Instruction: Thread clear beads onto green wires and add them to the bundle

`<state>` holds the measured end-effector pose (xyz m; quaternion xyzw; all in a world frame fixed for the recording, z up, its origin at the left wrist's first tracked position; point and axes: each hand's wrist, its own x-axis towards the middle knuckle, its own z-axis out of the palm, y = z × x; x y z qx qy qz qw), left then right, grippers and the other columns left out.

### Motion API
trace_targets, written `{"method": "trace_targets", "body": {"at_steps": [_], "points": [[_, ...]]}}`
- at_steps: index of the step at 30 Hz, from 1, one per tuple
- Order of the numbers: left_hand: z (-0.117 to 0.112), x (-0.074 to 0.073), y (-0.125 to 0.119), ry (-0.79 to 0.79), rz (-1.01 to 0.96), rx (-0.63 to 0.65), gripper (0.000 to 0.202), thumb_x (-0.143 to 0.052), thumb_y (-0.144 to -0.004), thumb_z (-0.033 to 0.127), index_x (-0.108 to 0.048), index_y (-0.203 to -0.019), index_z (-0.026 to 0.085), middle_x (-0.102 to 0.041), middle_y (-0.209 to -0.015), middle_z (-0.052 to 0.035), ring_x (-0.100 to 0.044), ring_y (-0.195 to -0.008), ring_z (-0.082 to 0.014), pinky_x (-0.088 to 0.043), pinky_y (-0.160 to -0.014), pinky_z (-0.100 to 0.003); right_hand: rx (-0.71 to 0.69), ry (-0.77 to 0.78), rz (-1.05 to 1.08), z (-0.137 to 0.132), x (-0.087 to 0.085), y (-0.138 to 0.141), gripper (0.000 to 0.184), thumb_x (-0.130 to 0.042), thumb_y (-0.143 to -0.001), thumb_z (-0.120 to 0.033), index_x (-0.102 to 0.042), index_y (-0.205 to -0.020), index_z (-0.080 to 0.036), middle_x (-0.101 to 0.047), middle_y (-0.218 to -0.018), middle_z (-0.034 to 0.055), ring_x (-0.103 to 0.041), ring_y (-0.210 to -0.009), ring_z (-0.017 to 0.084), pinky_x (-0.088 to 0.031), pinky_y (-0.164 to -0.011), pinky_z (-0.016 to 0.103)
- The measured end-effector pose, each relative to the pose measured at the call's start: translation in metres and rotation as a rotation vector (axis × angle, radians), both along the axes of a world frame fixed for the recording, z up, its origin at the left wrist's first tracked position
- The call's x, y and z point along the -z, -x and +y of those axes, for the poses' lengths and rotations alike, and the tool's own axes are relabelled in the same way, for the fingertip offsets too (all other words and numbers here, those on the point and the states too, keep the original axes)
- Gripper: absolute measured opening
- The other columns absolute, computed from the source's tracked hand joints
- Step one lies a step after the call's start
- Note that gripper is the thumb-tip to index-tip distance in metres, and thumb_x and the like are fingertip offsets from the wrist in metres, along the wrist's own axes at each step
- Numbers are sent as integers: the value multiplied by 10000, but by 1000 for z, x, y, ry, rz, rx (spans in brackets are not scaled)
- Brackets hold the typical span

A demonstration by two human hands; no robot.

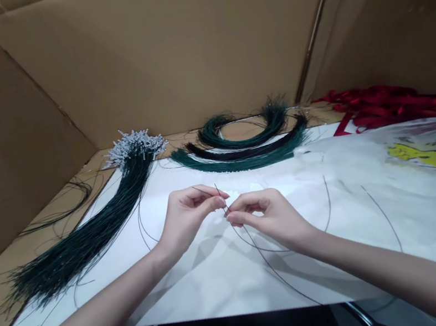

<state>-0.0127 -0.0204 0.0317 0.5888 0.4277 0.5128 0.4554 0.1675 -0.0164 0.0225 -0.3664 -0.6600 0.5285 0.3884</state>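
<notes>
Wires [279,275], thin + dark, are held crossed approx ctr of head cam view, over white sheet [225,296]. Pinched narrow btw thumb + index of L hand [193,212]; same w/ R hand [269,213], fingertips just beside L's. Green bundle w/ white tips [97,243] is laid at L, curved bundles [243,164] behind, red ribbon [397,103] piled far R.

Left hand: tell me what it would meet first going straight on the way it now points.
Most likely the bare right hand, whose fingers face the left hand almost tip to tip, where the thin dark wires cross. Depth is hard to judge here.
</notes>
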Motion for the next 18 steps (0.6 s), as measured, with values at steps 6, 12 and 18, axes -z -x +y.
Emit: {"method": "trace_targets", "body": {"at_steps": [6,12,18], "points": [[5,5,3,30,-16,-2,162,-786,-742,155,-708,-884,146,-700,-635,17,-634,-587,-87,-498,-606,-180,-139,81,12,9,12,5,154,-727,-791,-226,-679,-670,-144,-660,-633,9,-583,-595,118,-458,-601,252],[6,9,7,-7,-106,-63,110,-778,-783,206,-680,-778,157,-706,-669,11,-660,-632,-87,-525,-624,-167,-153,99,40,10,15,2,115,-746,-789,-208,-678,-727,-140,-648,-640,-8,-589,-621,107,-454,-634,240],[8,10,12,-50,-149,-132,206,-816,-751,199,-716,-931,189,-692,-683,27,-648,-672,-83,-533,-675,-170,-172,98,34,8,18,-1,104,-759,-788,-201,-696,-732,-140,-640,-633,-16,-566,-628,98,-440,-641,233]]}}
